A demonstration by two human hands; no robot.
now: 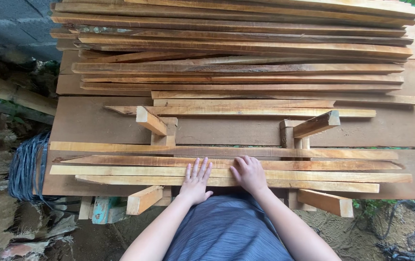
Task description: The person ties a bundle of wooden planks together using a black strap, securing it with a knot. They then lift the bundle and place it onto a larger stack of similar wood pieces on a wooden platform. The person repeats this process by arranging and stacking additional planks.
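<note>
Outdoors, on a plank workbench (96, 125), four thin wooden slats (227, 166) lie between angled stops. Left hand (195, 182) presses flat, fingers spread; right hand (250, 174) rests with fingers curled. Rough edges risk splinters if palms slide.

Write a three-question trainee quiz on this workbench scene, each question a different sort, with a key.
1. True or false: both hands lie flat on the wooden slats.
2. Where is the large stack of slats? A) beyond the hands B) on the ground C) in the person's lap
3. Fill in: left of the bench sits a coil of ____ cord.

Key: 1 true: left hand and right hand rest on the near slats. 2 A. 3 blue.
</note>
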